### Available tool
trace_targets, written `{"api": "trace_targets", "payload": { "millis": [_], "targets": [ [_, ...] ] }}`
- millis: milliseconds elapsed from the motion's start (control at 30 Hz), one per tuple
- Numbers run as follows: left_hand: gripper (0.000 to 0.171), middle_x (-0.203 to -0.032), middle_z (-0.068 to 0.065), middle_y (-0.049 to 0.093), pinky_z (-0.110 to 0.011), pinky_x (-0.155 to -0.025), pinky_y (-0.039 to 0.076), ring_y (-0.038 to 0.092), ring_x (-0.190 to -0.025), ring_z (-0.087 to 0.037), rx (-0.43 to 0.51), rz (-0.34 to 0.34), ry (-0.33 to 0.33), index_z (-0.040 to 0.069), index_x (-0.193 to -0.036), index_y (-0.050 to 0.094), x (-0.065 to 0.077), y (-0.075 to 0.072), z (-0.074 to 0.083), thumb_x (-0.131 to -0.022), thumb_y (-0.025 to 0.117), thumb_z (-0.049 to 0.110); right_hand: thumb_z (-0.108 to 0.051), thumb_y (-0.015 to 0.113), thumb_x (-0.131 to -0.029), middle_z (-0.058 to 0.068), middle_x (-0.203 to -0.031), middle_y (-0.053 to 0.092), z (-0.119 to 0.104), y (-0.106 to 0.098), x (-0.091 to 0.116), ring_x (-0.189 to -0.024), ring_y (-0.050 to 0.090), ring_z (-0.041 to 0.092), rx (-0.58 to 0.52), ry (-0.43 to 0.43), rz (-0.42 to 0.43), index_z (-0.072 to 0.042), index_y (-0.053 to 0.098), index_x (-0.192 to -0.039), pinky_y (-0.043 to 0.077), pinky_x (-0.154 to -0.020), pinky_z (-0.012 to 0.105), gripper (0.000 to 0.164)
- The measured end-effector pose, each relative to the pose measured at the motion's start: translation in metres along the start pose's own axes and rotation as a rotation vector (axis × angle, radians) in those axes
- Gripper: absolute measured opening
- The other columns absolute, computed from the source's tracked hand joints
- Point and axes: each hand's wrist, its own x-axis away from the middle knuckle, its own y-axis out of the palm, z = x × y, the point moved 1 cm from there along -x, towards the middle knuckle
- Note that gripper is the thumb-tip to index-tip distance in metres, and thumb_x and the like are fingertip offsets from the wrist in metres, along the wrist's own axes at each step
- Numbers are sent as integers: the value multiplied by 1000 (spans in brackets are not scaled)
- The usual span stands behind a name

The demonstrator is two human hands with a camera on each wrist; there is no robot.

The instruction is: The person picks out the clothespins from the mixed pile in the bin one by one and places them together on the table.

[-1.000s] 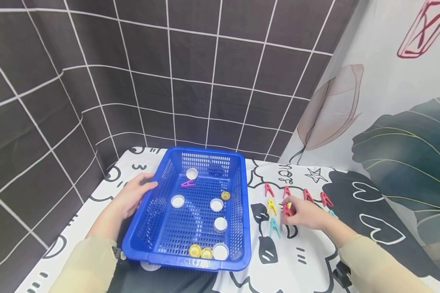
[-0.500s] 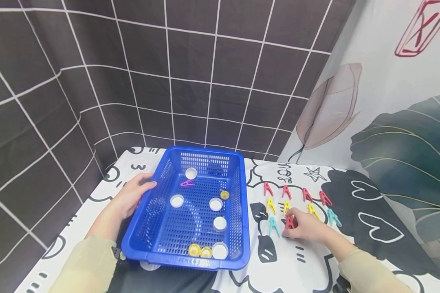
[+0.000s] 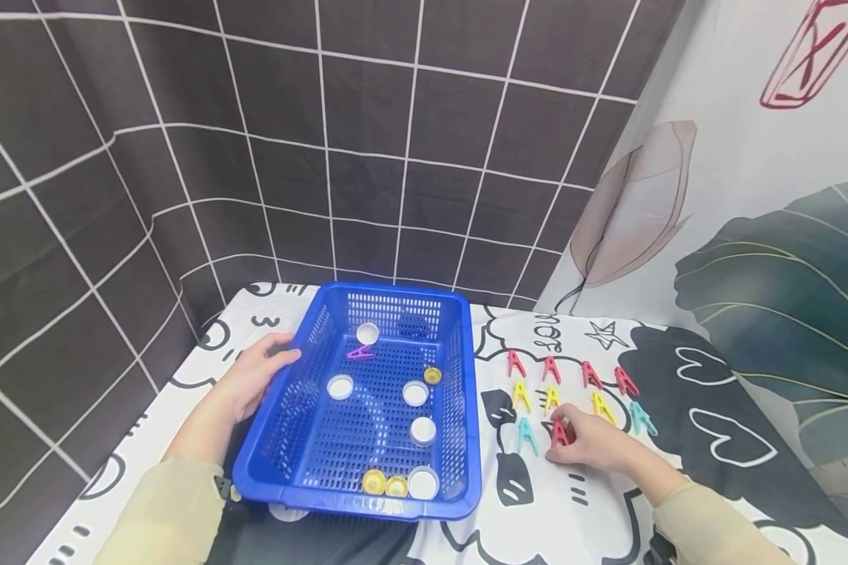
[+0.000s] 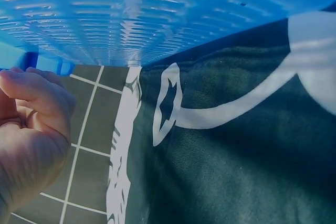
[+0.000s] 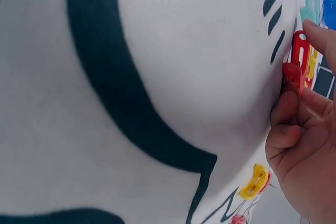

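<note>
A blue plastic basket [image 3: 356, 502] stands on the patterned cloth. My left hand [image 3: 250, 380] holds its left side, thumb at the rim and fingers curled, as the left wrist view shows at the hand [image 4: 37, 124]. Right of the basket, my right hand [image 3: 590, 441] pinches a red clothespin [image 3: 560, 433] low at the cloth; the right wrist view shows this clothespin [image 5: 300, 51] between thumb and fingers. Beside it lies a teal clothespin [image 3: 526, 434]. Beyond are yellow clothespins [image 3: 521, 396] and a row of red clothespins [image 3: 516, 363]. Another teal clothespin [image 3: 641, 419] lies farther right.
Inside the basket lie several white caps [image 3: 414, 393], 3 yellow caps [image 3: 374, 482] and a purple clothespin [image 3: 360, 353]. A dark tiled-pattern curtain [image 3: 367, 188] hangs behind, and a leaf-print curtain [image 3: 784, 314] at the right.
My right hand has brought the red clothespin toward me, from among the yellow row down to beside the teal clothespin. The left hand stays at the basket.
</note>
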Motion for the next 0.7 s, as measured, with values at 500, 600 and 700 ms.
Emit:
{"api": "trace_targets", "payload": {
  "millis": [500,600,700],
  "targets": [
    [55,-87,-9,66,-36,-58,57,66,-65,-20,-12,6,-8,6,-141,30,1,1,3,-95,54,25,-35,72,-80,4,-80,53,-20,-36,-12,-67,49,16,26,-132,55,1,49,-123,43,-55,30,60],
    [56,-85,-9,66,-35,-57,56,65,-63,-18,-22,12,-14,6,-141,30,1,1,2,-95,54,25,-35,70,-82,3,-81,54,-29,-42,-19,-67,50,16,25,-161,44,1,49,-123,43,-56,29,58],
    [57,-84,-9,66,-34,-56,56,65,-62,-18,-31,14,-12,6,-142,29,0,0,2,-95,55,25,-37,68,-83,3,-82,55,-42,-50,-27,-68,51,16,35,-182,29,1,48,-124,44,-58,30,60]
  ]
}}
